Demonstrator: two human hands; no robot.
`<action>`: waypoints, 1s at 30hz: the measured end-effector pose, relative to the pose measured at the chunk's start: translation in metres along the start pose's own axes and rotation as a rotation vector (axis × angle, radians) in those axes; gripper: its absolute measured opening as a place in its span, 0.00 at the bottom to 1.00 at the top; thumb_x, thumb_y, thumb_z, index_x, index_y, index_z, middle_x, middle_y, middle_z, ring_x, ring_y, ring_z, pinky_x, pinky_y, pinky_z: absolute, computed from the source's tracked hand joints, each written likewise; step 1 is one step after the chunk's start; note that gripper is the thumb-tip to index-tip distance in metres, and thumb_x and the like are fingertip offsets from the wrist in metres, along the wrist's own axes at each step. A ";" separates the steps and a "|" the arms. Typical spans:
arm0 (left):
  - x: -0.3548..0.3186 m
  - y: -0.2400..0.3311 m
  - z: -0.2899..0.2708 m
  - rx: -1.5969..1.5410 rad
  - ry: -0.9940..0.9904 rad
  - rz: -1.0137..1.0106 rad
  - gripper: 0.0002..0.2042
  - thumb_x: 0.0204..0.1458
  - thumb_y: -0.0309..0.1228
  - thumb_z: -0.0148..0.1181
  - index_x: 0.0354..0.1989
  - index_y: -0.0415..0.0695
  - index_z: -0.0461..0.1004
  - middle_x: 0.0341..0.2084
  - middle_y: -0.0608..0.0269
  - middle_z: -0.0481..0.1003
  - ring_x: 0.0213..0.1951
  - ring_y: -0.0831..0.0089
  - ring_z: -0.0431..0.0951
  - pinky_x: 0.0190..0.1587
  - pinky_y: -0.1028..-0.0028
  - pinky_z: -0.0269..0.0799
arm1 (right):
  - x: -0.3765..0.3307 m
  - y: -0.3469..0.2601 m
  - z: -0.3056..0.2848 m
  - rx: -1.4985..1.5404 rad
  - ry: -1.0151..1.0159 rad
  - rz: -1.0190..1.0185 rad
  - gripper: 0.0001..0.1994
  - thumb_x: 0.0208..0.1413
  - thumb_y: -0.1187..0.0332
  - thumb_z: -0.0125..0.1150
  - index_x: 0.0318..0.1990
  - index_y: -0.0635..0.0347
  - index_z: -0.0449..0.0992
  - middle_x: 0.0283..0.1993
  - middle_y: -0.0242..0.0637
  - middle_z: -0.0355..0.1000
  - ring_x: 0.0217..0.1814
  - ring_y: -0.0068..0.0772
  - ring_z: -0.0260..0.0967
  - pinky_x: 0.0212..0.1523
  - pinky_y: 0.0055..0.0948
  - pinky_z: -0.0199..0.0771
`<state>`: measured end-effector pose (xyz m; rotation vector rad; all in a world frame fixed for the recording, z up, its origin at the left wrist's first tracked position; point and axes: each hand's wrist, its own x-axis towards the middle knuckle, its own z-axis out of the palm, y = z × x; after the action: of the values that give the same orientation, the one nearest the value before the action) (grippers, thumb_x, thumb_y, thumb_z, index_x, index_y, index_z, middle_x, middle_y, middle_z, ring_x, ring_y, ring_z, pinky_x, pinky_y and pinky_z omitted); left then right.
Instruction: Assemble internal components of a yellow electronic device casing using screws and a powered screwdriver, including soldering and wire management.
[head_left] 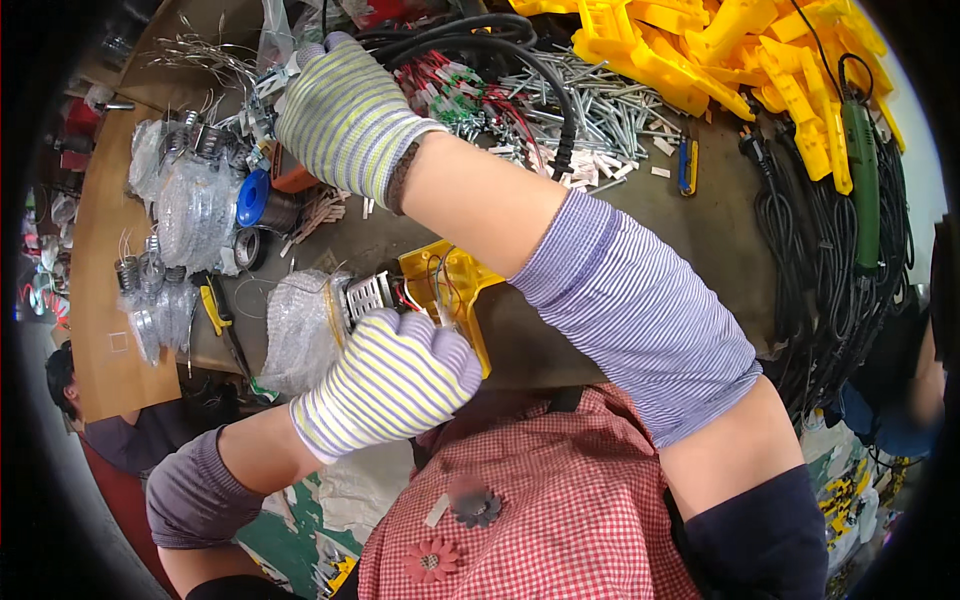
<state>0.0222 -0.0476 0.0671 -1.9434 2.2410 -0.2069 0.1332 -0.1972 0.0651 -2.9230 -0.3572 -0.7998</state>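
Observation:
Both my hands wear striped knit gloves. My left hand [385, 385] is closed at the near side of a yellow plastic housing [483, 345] with thin coloured wires in it. A slotted metal part [368, 295] and a bubble-wrapped piece [300, 335] adjoin the housing on the left. My right hand [350, 115] reaches across to the far left, its fingers curled beside a silvery metal piece [268, 85]. What its fingertips hold, if anything, is hidden. Under that hand are a blue spool [255, 198] of wire and an orange block [292, 172].
Bubble-wrapped coils [195, 210] stand on the left by yellow-handled pliers [215, 308]. Loose screws [600, 110], white pieces [600, 160] and a black cable [560, 90] lie at the back. Yellow housings [700, 45] heap beyond; black cords [790, 215] hang right. Another person [130, 435] sits left.

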 end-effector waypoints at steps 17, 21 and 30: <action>-0.038 0.012 0.016 -0.548 0.264 -0.437 0.11 0.39 0.25 0.72 0.34 0.45 0.85 0.27 0.63 0.73 0.29 0.64 0.75 0.32 0.66 0.70 | 0.005 -0.003 0.000 0.019 -0.024 0.002 0.16 0.52 0.53 0.64 0.40 0.53 0.85 0.44 0.40 0.79 0.52 0.43 0.74 0.50 0.41 0.68; -0.039 0.017 0.024 -0.547 0.357 -0.481 0.08 0.39 0.25 0.73 0.31 0.44 0.84 0.21 0.63 0.73 0.24 0.64 0.74 0.29 0.65 0.70 | 0.011 0.001 0.015 -0.002 0.062 0.004 0.16 0.55 0.55 0.62 0.42 0.55 0.86 0.45 0.43 0.80 0.50 0.44 0.76 0.50 0.43 0.66; -0.045 0.033 0.036 -0.590 0.542 -0.632 0.09 0.40 0.25 0.75 0.30 0.44 0.80 0.26 0.60 0.75 0.28 0.62 0.77 0.30 0.68 0.72 | -0.016 -0.001 -0.016 -0.154 0.276 -0.181 0.13 0.49 0.67 0.58 0.39 0.63 0.83 0.53 0.49 0.75 0.62 0.46 0.67 0.63 0.48 0.62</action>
<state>0.0042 0.0013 0.0268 -3.2263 2.0128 -0.1720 0.1120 -0.2012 0.0706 -2.8893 -0.5629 -1.2929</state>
